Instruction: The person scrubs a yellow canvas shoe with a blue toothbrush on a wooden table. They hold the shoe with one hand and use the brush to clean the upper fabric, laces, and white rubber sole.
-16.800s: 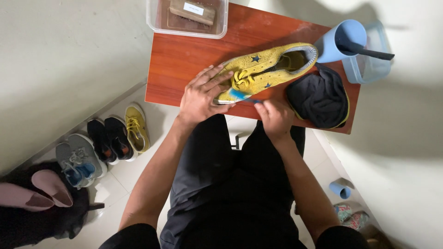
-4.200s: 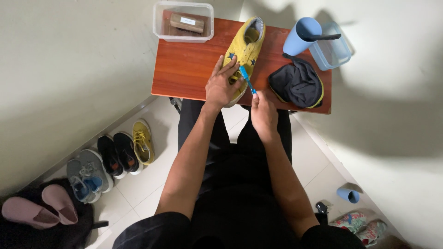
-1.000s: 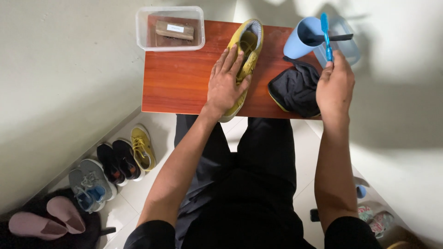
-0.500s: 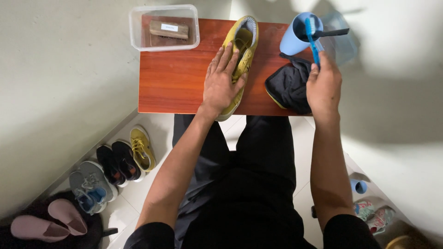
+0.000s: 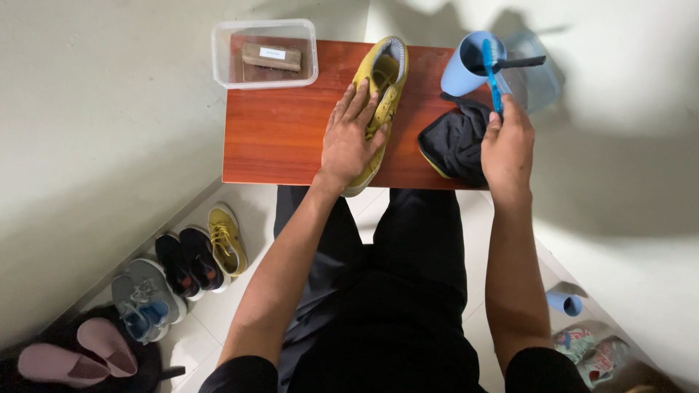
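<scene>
**Shoe cleaning: brush at the cup**

- Reddish wooden table [image 5: 284, 145]: landmark.
- Yellow canvas sneaker [image 5: 381, 87], table centre; left hand [image 5: 351, 138] lies flat and open on it, pinning it.
- Dark cloth [image 5: 455, 142], right of sneaker.
- Pale blue plastic cup [image 5: 466, 69], table's far right.
- Blue toothbrush [image 5: 491, 73], clasped in the closed right hand [image 5: 507, 145], bristles at cup.

Judged step: wetting the brush; next needs it carried to the sneaker.

A clear plastic box [image 5: 265, 52] sits at the far left corner of the reddish wooden surface [image 5: 280, 138], with a wooden block [image 5: 271, 56] inside it. A dark folded cloth [image 5: 451, 142] lies toward the right. On the floor at left stand a yellow sneaker [image 5: 226, 239], black shoes [image 5: 187, 264], grey sneakers [image 5: 143, 302] and pink slippers [image 5: 76, 354].
</scene>
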